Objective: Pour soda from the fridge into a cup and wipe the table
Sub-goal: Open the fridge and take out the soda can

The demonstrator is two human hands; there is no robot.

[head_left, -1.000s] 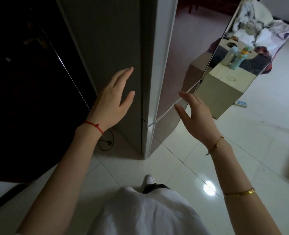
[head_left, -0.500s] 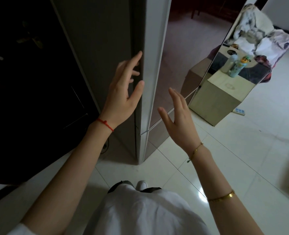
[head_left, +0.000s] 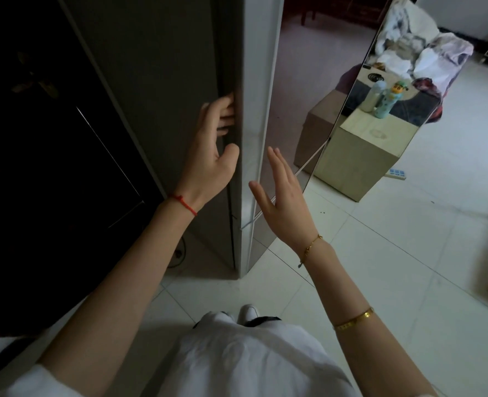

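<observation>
The fridge (head_left: 157,81) stands in front of me, seen from its grey side, and its door (head_left: 254,110) looks closed. The fingers of my left hand (head_left: 214,156), red string at the wrist, curl into the seam between door and body, with the thumb resting on the door's edge. My right hand (head_left: 283,202) is held flat with fingers apart, just in front of the glossy door front, and holds nothing. No soda, cup or cloth is in view.
A dark cabinet (head_left: 36,138) fills the left. A cardboard box (head_left: 360,156) to the right of the fridge carries two bottles (head_left: 383,97), with piled clothes (head_left: 420,47) behind. A power strip (head_left: 397,173) and a plug (head_left: 177,253) lie on the white tile floor.
My left hand has moved forward from the fridge's side panel to the door seam and hooked its fingers in. My right hand has come closer to the door front.
</observation>
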